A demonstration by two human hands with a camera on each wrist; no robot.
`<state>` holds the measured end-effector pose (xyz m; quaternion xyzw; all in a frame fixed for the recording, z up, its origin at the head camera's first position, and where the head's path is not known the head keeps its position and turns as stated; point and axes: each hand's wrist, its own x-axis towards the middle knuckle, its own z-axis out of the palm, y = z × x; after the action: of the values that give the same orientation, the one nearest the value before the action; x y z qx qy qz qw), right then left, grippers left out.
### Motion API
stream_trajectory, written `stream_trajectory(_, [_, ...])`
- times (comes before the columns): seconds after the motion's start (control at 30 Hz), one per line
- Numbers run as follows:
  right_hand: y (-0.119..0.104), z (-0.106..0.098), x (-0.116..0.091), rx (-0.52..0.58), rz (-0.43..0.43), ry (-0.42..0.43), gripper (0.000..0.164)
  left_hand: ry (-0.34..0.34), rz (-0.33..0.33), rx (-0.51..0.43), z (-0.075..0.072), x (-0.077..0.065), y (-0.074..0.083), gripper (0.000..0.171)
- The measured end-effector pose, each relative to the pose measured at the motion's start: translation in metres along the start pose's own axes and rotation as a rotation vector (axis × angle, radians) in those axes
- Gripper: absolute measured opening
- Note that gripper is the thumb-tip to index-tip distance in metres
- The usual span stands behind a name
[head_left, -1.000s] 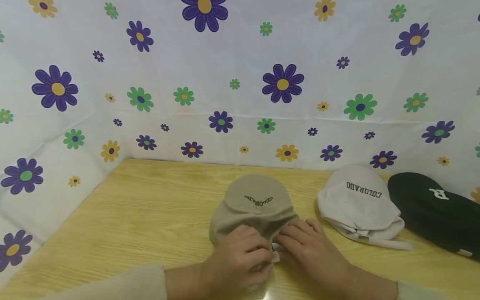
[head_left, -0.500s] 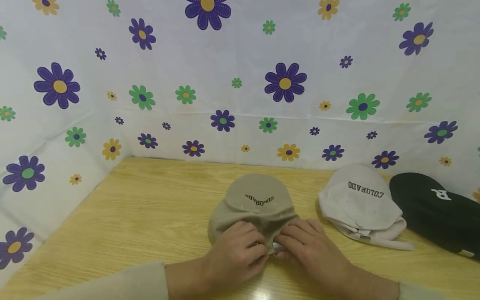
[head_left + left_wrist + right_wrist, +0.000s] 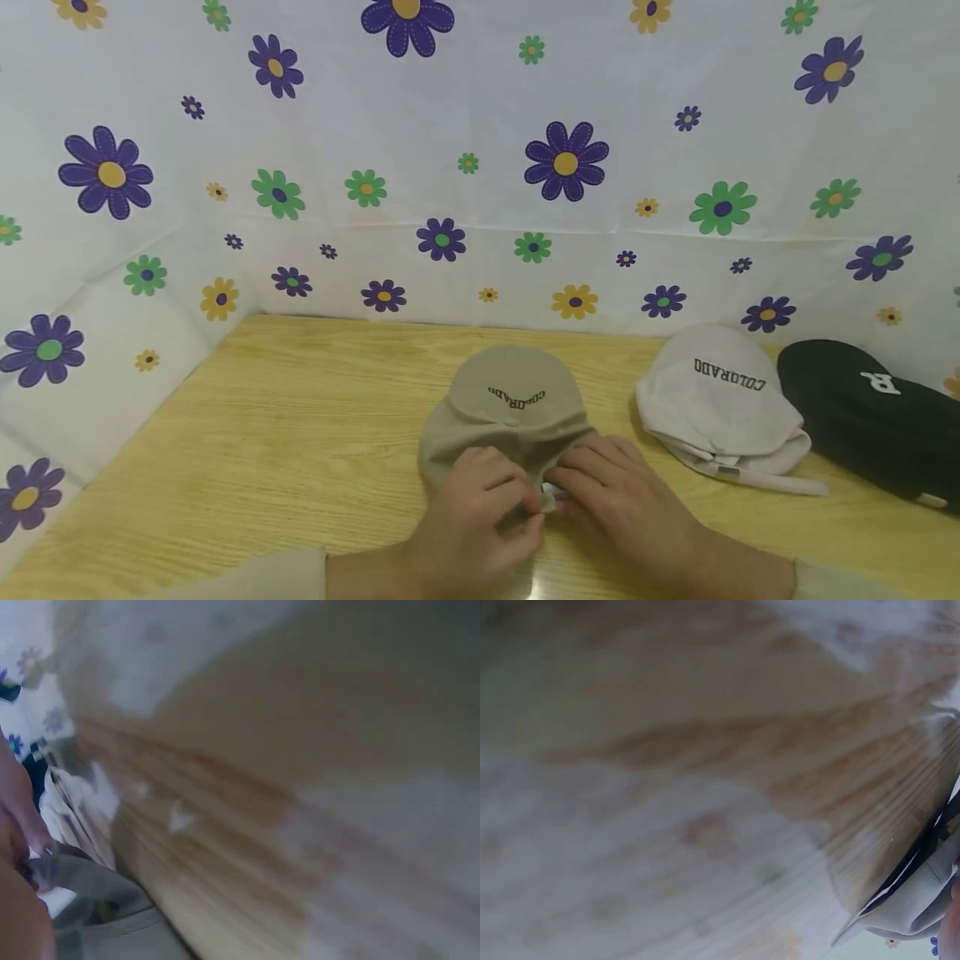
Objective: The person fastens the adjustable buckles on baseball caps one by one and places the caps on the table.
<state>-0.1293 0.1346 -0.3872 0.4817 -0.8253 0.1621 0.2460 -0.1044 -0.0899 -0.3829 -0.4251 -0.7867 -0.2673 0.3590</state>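
Observation:
A khaki baseball cap (image 3: pixel 516 375) with dark "COLORADO" lettering lies on the table in the head view, its back toward me. My left hand (image 3: pixel 476 508) pinches the end of the cap's back strap (image 3: pixel 550 503) between thumb and index finger. On the other side of the strap, my right hand (image 3: pixel 626 500) holds the cap's back edge beside a small shiny buckle (image 3: pixel 546 489). The fingertips of both hands nearly meet there, and the right thumb is hidden. Part of the cap (image 3: pixel 124 930) shows in the left wrist view, and its fabric (image 3: pixel 915 900) in the right wrist view.
To the right lies a pale "COLORADO" cap (image 3: pixel 716 400) with its strap sticking out. Beside it is a black cap (image 3: pixel 862 417) with a white letter R. Behind the wooden table (image 3: pixel 300 417) hangs a flowered cloth (image 3: pixel 480 100).
My left fingers shift slightly at the strap; its pale end, hidden half a second ago, shows again between the fingertips. My right hand and the caps stay nearly in place.

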Motion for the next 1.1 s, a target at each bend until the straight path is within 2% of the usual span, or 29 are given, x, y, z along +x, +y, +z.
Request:
stream_trajectory(0.13, [-0.002,0.001,0.003,-0.010,-0.005,0.017,0.027,-0.060,0.144,0.205,-0.004,0.000,-0.009,0.010])
stream_trajectory(0.27, [-0.002,0.001,0.003,-0.007,0.000,0.019,0.027,-0.096,0.200,0.279,-0.002,-0.002,-0.015,0.004])
stream_trajectory(0.73, [-0.002,0.001,0.002,-0.015,0.022,-0.003,0.026,-0.179,0.237,0.315,0.000,-0.001,-0.017,0.006])
stream_trajectory(0.93, [-0.002,0.000,0.003,-0.020,0.021,-0.032,0.026,-0.185,0.245,0.327,0.000,-0.001,-0.018,0.006])
stream_trajectory(1.1, [-0.003,-0.001,0.004,-0.025,0.029,-0.027,0.027,-0.177,0.282,0.336,0.000,0.000,-0.020,0.010])
